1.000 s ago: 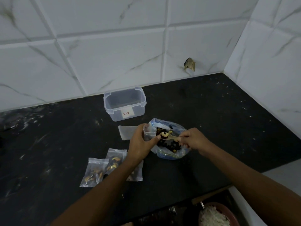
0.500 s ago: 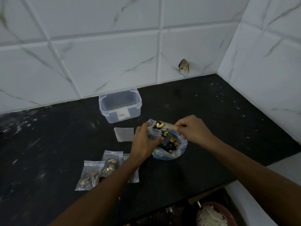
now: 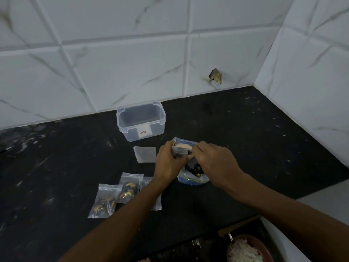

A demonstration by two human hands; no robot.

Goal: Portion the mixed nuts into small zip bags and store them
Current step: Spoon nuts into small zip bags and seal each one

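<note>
A small zip bag [image 3: 180,153] is gripped upright in the left hand [image 3: 169,163], the fingers curled round its side so that its mouth faces up. The right hand [image 3: 215,161] is closed on a pale spoon [image 3: 182,147], whose bowl is laid across the mouth of the small bag; the handle is hidden under the fingers. Both hands are held just above the large bag of mixed nuts [image 3: 194,173], which sits open on the black counter [image 3: 245,138] — dark pieces and a few pale ones are seen inside it. Three filled zip bags [image 3: 105,200] are laid flat and overlapping near the left forearm. An empty flat bag [image 3: 145,154] is placed just left of the left hand, and behind it a clear plastic container [image 3: 141,121] stands lidless near the tiled wall [image 3: 132,63]. A bowl of white food [image 3: 245,250] is partly seen below the counter edge.
</note>
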